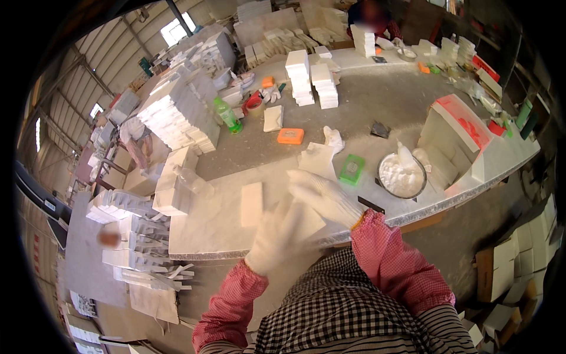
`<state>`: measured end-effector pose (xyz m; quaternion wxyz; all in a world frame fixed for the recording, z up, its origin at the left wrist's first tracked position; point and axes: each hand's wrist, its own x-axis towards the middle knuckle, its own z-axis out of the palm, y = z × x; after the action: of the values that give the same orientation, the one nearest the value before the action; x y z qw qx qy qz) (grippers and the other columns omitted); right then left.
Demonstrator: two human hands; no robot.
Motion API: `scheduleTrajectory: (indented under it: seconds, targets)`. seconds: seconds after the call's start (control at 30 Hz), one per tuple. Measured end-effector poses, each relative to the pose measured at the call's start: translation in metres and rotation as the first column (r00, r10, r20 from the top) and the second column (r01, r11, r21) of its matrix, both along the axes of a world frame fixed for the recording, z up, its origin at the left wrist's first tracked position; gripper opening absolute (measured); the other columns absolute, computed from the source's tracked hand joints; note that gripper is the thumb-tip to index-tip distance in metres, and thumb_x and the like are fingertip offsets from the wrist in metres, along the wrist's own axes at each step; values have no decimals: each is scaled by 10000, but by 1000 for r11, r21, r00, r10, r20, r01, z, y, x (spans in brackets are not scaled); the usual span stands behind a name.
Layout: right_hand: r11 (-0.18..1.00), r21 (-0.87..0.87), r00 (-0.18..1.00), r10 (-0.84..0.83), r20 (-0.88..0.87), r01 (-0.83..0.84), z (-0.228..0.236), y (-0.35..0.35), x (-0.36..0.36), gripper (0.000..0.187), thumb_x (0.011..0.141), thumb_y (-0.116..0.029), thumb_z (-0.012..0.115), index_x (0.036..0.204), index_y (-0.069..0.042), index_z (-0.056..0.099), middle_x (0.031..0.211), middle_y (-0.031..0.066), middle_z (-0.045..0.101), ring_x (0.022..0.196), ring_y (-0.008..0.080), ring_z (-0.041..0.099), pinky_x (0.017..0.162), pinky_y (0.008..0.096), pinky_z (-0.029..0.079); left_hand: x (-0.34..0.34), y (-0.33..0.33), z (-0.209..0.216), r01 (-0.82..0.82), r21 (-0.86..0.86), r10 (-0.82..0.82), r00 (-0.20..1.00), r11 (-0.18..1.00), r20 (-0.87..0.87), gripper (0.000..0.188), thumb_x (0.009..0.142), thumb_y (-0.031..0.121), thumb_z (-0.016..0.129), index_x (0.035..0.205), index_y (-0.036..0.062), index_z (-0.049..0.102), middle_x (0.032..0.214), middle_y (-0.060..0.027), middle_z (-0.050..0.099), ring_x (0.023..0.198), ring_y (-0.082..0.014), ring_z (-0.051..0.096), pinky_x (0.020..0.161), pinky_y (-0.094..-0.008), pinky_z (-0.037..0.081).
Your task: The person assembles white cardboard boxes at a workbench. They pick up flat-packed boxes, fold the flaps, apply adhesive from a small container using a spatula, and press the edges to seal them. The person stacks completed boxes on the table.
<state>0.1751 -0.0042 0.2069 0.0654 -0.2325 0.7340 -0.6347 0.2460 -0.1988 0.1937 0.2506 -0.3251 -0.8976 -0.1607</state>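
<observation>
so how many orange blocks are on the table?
2 clear ones: an orange block mid-table beside the white slab, and a smaller orange block farther back near the white stacks. Others may be hidden in the far clutter.

Knitted white cloth gloves on both hands (283, 233), matt white slab (252, 203), grey stone-like rough table (365, 100)

We note a large shed-like workshop. A long grey stone-topped worktable (377, 100) runs across the middle, its near edge curving with the lens. The concrete floor (466, 248) is grey and dusty. Corrugated wall panels on a steel frame (88, 65) rise at the left, with small windows (175, 29) letting in bright daylight. Cardboard boxes (519, 259) crowd the floor at the right, and stacks of white blocks (177, 112) stand along the left.
</observation>
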Motion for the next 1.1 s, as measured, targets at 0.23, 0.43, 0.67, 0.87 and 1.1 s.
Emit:
scheduleTrajectory:
  seconds: [0.23,0.43,0.67,0.87,1.1]
  targets:
    - [984,113,958,160,-240,-136,-18,0,17,495,1033,-253,597,1451,6,545,1445,223,591,1334,333,576,1124,383,435,10,-21,-14,-10,76,15,998,997,-66,1017,616,223,941,1453,-81,449,1464,-319,505,1221,-476,546,1036,-508,480]
    - [984,110,988,148,-36,-143,-38,-2,26,487,1043,-245,596,1470,-19,538,1460,212,586,1352,319,566,1123,389,435,11,-31,-25,-44,138,50,998,989,-38,989,617,180,924,1436,-99,444,1455,-334,504,1214,-482,552,1030,-516,483]
    - [959,214,980,169,103,-188,-61,-6,34,510,1036,-282,625,1452,4,554,1396,179,643,1264,255,622,1070,364,470,9,-49,-48,-196,210,182,980,958,86,970,651,90,840,1483,-103,380,1448,-334,495,1214,-504,551,1023,-529,484]
    - [833,526,928,43,-369,171,-125,-7,42,321,921,-288,675,1142,-58,710,966,146,726,920,392,652,829,508,509,-13,-91,-76,-513,191,417,824,837,384,982,703,185,854,1522,-53,368,1417,-297,536,1216,-449,579,1009,-503,499]
    - [777,491,775,8,-632,393,-178,-8,27,162,885,-175,693,1029,-114,736,830,82,674,816,293,664,732,444,529,-64,-144,-94,-818,-40,632,411,574,657,896,729,313,878,1464,19,458,1193,-256,674,1065,-382,687,879,-485,560]
